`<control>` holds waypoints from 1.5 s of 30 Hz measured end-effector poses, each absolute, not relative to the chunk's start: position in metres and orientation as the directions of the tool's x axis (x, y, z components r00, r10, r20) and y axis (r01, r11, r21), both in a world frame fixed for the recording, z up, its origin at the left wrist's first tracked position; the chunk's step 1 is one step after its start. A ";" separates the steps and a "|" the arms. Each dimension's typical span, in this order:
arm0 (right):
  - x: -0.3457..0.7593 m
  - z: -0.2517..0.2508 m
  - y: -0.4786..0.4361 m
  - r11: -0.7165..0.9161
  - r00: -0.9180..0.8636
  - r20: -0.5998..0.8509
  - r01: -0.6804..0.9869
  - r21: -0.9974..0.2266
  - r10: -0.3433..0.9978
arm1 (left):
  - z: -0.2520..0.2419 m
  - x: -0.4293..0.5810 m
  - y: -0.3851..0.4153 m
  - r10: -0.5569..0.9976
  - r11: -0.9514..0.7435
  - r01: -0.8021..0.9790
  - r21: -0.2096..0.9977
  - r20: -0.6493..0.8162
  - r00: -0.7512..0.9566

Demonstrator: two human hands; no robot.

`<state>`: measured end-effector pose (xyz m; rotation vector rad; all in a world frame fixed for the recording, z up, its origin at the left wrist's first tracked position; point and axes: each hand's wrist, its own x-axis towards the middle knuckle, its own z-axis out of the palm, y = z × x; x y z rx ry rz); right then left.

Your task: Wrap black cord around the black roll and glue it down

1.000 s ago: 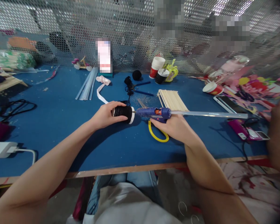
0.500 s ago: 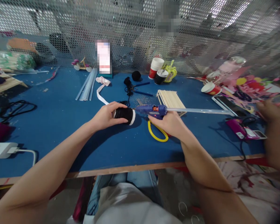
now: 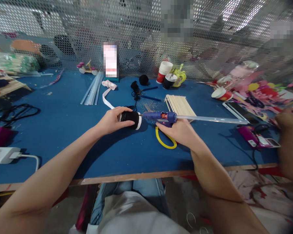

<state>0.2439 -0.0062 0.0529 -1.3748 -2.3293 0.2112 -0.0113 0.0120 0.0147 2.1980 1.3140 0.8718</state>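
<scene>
The left hand is curved around a black-wrapped cup, thumb on the near side and fingers over the far side, holding it tipped sideways above the near half of the blue tabletop with its white rim facing right. Whether the cup touches the surface is hard to tell. The right hand is closed around the grip of a blue glue gun, whose nozzle points left at the rim; contact there is too small to make out. A long, clear glue stick juts from the back of the gun toward the right. Just below the gun lies a yellow loop handle, partly hidden by the right hand. Beyond the hands are a small rack of pale wooden sticks, blue-handled pliers beside tangled black yarn, and a white ribbon near a bundle of clear sticks. At far right, another person's hand is blurred near pink scraps.
</scene>
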 end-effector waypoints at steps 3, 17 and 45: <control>0.243 0.055 -0.009 0.460 -0.393 0.246 0.814 -0.355 0.886 | 0.014 -0.011 0.013 0.904 -0.425 0.614 0.665 0.272 0.331; 0.242 0.062 -0.014 0.528 -0.485 0.211 0.775 -0.347 0.849 | 0.017 -0.011 0.013 0.949 -0.310 0.648 0.696 0.189 0.252; 0.300 0.049 0.092 -0.220 0.275 0.198 0.940 -0.260 0.941 | 0.014 -0.008 0.008 0.873 -0.489 0.588 0.645 0.365 0.324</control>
